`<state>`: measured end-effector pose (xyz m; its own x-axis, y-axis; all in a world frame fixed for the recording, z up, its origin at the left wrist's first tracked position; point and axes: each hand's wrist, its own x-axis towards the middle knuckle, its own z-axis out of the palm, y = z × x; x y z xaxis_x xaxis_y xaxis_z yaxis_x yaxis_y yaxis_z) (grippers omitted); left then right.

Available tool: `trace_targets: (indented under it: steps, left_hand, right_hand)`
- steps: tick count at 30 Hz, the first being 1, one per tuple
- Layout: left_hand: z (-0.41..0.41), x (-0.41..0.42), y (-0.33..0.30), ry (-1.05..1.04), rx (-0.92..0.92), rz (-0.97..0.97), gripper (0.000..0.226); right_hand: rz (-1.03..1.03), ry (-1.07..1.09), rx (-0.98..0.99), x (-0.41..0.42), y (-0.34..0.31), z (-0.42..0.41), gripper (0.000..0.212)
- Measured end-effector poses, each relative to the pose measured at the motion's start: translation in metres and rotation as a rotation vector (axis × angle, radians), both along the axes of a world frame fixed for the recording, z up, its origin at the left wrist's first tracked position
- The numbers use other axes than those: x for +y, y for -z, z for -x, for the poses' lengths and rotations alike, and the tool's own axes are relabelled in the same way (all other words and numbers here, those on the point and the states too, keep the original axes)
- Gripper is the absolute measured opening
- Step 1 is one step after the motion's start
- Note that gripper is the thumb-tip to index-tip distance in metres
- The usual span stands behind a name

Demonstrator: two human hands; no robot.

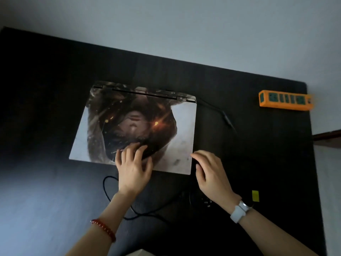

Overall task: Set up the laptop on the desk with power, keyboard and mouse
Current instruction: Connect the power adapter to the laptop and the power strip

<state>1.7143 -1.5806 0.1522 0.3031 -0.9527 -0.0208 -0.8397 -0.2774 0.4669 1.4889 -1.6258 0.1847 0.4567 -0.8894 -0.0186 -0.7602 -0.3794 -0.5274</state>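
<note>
Resting my left hand (133, 164) flat on the closed laptop (136, 126), fingers spread, holding nothing. My right hand (208, 172) curls loosely at its 4 o'clock corner; I cannot tell if that grip holds anything. The laptop sits mid worktop (46, 89), power strip (285, 100) at 2 o'clock. I think opening the lid comes next, lifting the near edge gently.

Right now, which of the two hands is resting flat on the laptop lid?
The left hand, the one with the red bead bracelet, lies spread on the laptop lid. The right hand, wearing the white watch, sits at the lid's corner.
</note>
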Motion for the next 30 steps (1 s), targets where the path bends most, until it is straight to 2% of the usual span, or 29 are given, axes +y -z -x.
trace_targets:
  steps: [2,5,7,9,12,15,18,22,26,30]
  left_hand:
    - [0.005,0.034,-0.003,0.051,-0.009,-0.050,0.044]
    - [0.016,0.070,-0.003,0.237,-0.022,-0.148,0.050]
    - [0.024,0.086,0.000,0.406,-0.076,-0.272,0.059]
    - [0.029,0.091,0.004,0.530,-0.121,-0.372,0.073]
    - [0.042,0.094,0.005,0.629,-0.254,-0.387,0.088]
    - [0.057,0.094,0.006,0.626,-0.319,-0.307,0.078]
    - [0.067,0.097,0.013,0.663,-0.366,-0.222,0.061]
    - [0.074,0.100,0.017,0.695,-0.409,-0.174,0.048]
    - [0.082,0.101,0.013,0.713,-0.474,-0.193,0.034]
    - [0.087,0.103,-0.002,0.600,-0.392,-0.330,0.026]
  right_hand:
    - [-0.059,-0.016,0.123,0.026,0.002,0.015,0.039]
    - [-0.203,-0.052,0.390,0.062,0.010,0.039,0.066]
    - [-0.209,-0.119,0.547,0.081,0.017,0.058,0.082]
    - [-0.193,-0.119,0.630,0.087,0.021,0.079,0.091]
    - [-0.194,-0.055,0.708,0.085,0.023,0.110,0.103]
    - [-0.236,-0.026,0.751,0.083,0.028,0.128,0.109]
    - [-0.260,-0.052,0.733,0.074,0.034,0.134,0.104]
    - [-0.195,-0.141,0.753,0.056,0.035,0.134,0.106]
    - [-0.151,-0.189,0.724,0.044,0.036,0.133,0.103]
    - [-0.104,-0.262,0.732,0.037,0.036,0.130,0.099]
